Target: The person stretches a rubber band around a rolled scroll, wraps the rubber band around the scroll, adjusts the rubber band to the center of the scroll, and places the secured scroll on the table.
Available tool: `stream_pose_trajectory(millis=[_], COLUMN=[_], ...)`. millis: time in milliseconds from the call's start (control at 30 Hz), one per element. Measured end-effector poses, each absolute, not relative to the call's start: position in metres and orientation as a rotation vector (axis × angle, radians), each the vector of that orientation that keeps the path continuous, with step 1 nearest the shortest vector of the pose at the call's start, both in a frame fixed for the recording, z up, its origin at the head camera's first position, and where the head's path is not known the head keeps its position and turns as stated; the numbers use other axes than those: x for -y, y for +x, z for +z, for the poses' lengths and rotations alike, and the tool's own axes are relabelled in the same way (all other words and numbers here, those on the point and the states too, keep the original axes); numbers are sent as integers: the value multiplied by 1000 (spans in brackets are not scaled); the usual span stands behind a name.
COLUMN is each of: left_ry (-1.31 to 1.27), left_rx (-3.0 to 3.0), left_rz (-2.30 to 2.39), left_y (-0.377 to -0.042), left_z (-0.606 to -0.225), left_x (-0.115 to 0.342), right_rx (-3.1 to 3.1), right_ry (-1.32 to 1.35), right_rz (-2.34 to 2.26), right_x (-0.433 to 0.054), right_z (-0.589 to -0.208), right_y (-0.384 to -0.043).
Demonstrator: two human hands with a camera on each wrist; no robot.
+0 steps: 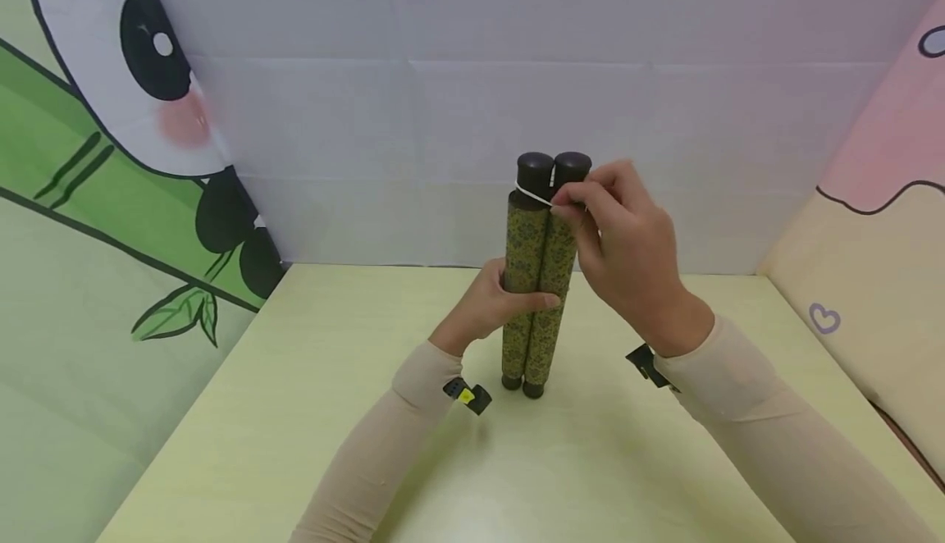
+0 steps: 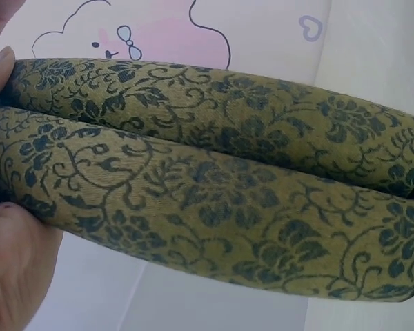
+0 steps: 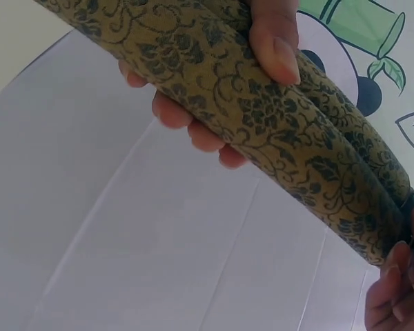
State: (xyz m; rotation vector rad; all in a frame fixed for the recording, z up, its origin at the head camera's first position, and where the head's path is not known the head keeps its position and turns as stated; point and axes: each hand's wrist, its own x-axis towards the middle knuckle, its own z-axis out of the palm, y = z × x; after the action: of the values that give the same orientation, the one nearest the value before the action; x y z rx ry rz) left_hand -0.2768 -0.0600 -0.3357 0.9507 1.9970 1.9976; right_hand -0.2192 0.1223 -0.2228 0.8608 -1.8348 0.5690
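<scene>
We observe two patterned rolls (image 1: 526, 248), olive-gold with dark floral figuring, held side by side and nearly upright in front of the person; their upper black knobs (image 1: 535, 171) stand against the back sheet (image 1: 413, 116); the lower black knobs (image 1: 533, 390) show over the tabletop (image 1: 310, 379), though we cannot tell whether they touch it. A white cord (image 1: 531, 193) crosses the left upper knob, and a bit of white shows between the two; we cannot tell whether it encloses both. The left hand (image 1: 483, 305) grasps both rolls about midway, thumb across the front; the right hand (image 1: 627, 231) pinches the cord beside the right upper knob. Surface: pale yellow, lightly shadowed below the arms. Room: the back sheet is whitish and creased; the left panel (image 1: 66, 305) bears a green bamboo stem (image 1: 89, 157) and a black-and-white cartoon face; the right panel (image 1: 871, 264) shows cream and pink shapes with a small purple heart outline (image 1: 824, 319). We note beige sleeves (image 1: 391, 428) on both arms, with a black device (image 1: 467, 395) at each wrist.
</scene>
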Motion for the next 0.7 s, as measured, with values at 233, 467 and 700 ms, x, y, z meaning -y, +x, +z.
stream_pose_trajectory(millis=[233,467,700], left_ry=[936,969,991], left_rx=[-1985,-1972,-1937], left_rz=[2016,2039,2032], left_y=[-275,-271,-268], left_z=[-337,-339,-340], left_x=[61,62,64], right_rx=[1863,1827,1903], right_ry=[863,866,948], right_rz=[461,409,264], right_x=[-134,-144,-158], right_z=[-222,-221,-219], right_y=[-216,-215,-216])
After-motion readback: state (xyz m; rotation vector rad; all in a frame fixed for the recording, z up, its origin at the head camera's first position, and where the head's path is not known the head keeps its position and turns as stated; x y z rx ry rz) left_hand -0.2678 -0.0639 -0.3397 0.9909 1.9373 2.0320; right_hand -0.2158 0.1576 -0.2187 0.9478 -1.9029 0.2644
